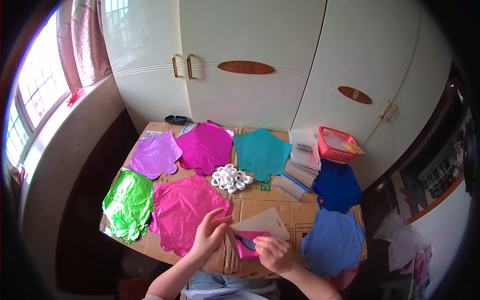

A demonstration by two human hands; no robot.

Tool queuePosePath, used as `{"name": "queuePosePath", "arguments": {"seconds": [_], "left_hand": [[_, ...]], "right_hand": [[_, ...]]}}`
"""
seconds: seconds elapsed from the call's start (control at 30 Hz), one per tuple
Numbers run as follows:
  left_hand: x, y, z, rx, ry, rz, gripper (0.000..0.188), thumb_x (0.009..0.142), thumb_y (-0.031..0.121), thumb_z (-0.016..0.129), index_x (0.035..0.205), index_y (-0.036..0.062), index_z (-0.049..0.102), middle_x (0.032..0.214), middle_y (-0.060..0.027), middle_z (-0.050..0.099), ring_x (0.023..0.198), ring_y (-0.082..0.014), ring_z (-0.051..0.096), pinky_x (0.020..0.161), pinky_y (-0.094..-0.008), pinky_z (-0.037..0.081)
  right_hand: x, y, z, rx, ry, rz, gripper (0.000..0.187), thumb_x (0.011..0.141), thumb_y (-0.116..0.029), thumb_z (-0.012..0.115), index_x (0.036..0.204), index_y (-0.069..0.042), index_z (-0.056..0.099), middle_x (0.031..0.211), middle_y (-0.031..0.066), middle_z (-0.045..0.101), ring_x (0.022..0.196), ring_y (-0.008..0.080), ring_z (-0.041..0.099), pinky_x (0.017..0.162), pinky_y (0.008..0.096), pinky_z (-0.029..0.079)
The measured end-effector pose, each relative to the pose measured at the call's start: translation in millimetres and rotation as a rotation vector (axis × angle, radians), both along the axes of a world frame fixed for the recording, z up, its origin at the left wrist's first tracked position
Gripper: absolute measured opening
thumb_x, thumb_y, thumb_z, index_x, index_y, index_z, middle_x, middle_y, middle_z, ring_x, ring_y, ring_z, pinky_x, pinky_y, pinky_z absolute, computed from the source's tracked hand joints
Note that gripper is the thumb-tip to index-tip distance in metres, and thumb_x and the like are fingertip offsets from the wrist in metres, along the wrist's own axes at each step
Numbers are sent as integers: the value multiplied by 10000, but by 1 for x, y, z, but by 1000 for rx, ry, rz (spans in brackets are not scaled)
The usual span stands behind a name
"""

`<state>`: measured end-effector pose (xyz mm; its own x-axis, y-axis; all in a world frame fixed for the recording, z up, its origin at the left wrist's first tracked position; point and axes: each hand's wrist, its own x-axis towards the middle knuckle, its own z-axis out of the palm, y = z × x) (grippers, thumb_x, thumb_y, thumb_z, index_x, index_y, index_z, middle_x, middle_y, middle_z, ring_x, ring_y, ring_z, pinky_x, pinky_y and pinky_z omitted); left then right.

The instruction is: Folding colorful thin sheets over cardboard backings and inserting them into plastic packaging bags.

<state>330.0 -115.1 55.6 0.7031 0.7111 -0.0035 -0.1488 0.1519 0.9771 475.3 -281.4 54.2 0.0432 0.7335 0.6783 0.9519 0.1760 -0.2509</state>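
My left hand (212, 235) is beside a pale folded card (270, 225), its fingers stretched out and apart and its thumb near the card's left flap. My right hand (273, 254) is closed in a pinch at the end of a small dark blue-grey piece (246, 242), whose kind I cannot make out. That piece lies over a bright pink folded sheet (248, 251), set against the card near the table's front edge. Just left of my left hand spreads a stack of shiny pink foil sheets (185, 212) with scalloped edges.
Cardboard (250, 200) covers the table. Around it lie green (128, 202), lilac (156, 155), magenta (206, 145), teal (263, 150), dark blue (339, 185) and slate-blue foil stacks (334, 242). White rings (231, 178), clear sleeves (305, 150) and a red basket (336, 150) stand farther back.
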Motion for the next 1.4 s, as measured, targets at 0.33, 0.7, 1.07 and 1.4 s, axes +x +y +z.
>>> {"name": "queuePosePath", "arguments": {"seconds": [0.33, 0.7, 1.07, 1.4], "left_hand": [[-38, -19, -20, 1497, 405, -331, 391, 750, 241, 679, 1113, 109, 617, 1226, -67, 570, 1178, -208, 525, 980, -428, 388], [-29, -25, -30, 1540, 471, -425, 621, 810, 410, 655, 1364, 208, 460, 1392, -125, 448, 1298, -268, 430, 1030, -511, 338], [-25, -22, -30, 1563, 478, -498, 632, 841, 460, 603, 1398, 231, 410, 1411, -162, 417, 1312, -295, 412, 1050, -538, 313], [-13, -11, -25, 1543, 367, -578, 606, 857, 483, 565, 1365, 182, 429, 1344, -229, 435, 1260, -368, 434, 1039, -455, 363]], "right_hand": [[36, 23, -74, -230, 985, -101, 455, 807, -86, 687, 1190, 0, 458, 1172, 202, 565, 1067, 307, 586, 883, 376, 466], [27, 25, -51, -347, 811, -26, 572, 824, -60, 622, 1332, -18, 360, 1253, 241, 518, 1150, 364, 545, 940, 402, 447], [22, 18, -37, -594, 549, -187, 582, 841, -167, 609, 1326, 28, 352, 1088, 260, 597, 943, 402, 618, 740, 456, 512], [55, 15, -22, -602, 62, -80, 450, 905, -347, 560, 1291, -119, 525, 1409, 49, 439, 1294, 282, 375, 1037, 500, 293]]}}
